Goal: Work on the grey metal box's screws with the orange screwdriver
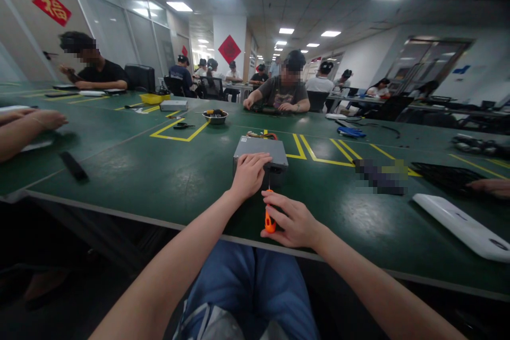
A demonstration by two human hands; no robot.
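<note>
A grey metal computer power supply (pixel 261 146) sits on the green table in front of me, its bundle of cables (pixel 263 136) at the far side. Resting on its near left part is my left hand (pixel 250 172), fingers together over the top edge. My right hand (pixel 292 220) grips the orange handle of a screwdriver (pixel 270 219) between thumb and fingers. The screwdriver's thin shaft points away from me toward the near face of the power supply, below its socket. Whether the tip sits in a screw is too small to tell.
A metal bowl (pixel 215 116) with small items stands beyond, left of the power supply. A white casing (pixel 462 226) lies at right, a dark bar (pixel 74 166) at left. Co-workers' hands (pixel 48 118) reach in from the left and right. A person (pixel 281 90) sits opposite.
</note>
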